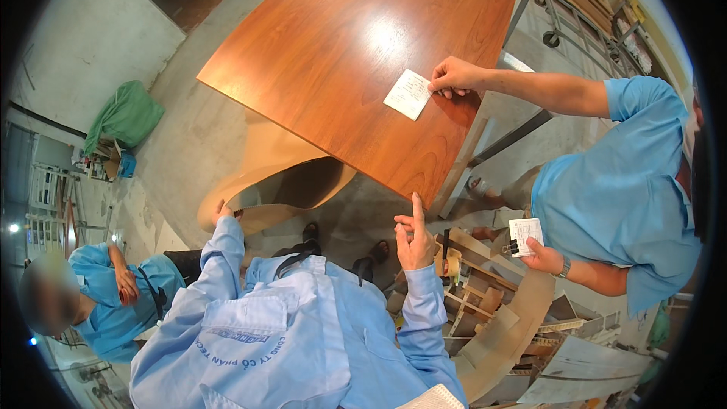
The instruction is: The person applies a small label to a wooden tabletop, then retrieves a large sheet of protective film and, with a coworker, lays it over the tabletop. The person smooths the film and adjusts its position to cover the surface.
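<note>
Clearly, in the head view, the glossy reddish-brown wooden panel [326,68] stretched out ahead of you, its grain running lengthwise and a bright patch of light glaring off its upper part. Your right hand [415,241] was at its near corner, index finger extended and the other fingers loosely spread and bent; whether the fingertip touched the wood, you could not tell. Your left hand [223,213] was at the rim of a curved tan sheet [265,163] below the panel's left edge, and its grip was too small to tell as pinching or merely resting. On the panel, a co-worker's hand [453,78] pinched the edge of a square white paper [409,95], while that person's other hand [544,257] held a white pad [525,235] with a black clip. Around you lay a grey concrete floor [185,95], with a pale wall [91,30] and a green cloth bundle [127,116] to the left. A second co-worker [125,295] stood at lower left, arms folded. Wood offcuts [481,288] were heaped at lower right, and a wheeled metal rack [579,26] stood at upper right.
</note>
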Motion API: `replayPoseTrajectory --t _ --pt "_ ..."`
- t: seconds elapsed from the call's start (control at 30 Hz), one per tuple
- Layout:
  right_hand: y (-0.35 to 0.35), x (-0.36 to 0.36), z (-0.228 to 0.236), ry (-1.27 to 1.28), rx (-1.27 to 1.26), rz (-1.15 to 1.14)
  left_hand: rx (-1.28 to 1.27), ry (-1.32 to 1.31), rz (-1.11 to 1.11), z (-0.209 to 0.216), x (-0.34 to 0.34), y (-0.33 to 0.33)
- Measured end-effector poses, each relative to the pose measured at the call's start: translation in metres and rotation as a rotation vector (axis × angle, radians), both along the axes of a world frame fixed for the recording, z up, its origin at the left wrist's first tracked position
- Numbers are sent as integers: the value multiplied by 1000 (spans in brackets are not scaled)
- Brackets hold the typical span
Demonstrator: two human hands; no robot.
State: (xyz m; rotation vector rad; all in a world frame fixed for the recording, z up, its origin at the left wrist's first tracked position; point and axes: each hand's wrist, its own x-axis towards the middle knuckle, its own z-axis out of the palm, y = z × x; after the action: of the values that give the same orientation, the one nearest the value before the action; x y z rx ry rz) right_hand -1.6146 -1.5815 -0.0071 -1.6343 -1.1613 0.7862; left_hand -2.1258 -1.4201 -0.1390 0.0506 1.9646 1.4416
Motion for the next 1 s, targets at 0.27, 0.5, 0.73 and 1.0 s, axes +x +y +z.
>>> replayPoseTrajectory --t 0.27,0.5,0.73,1.0 --pt "7 -2 4 -15 -11 0 -33 25 9 13 6 4" --pt "9 -3 8 -5 -2 2 -47 96 -7 26 12 7" --pt "8 -1 9 0 -16 15 -72 117 -19 24 15 6" --pt "24 6 42 -291 167 44 -27 84 -55 20 24 -4"
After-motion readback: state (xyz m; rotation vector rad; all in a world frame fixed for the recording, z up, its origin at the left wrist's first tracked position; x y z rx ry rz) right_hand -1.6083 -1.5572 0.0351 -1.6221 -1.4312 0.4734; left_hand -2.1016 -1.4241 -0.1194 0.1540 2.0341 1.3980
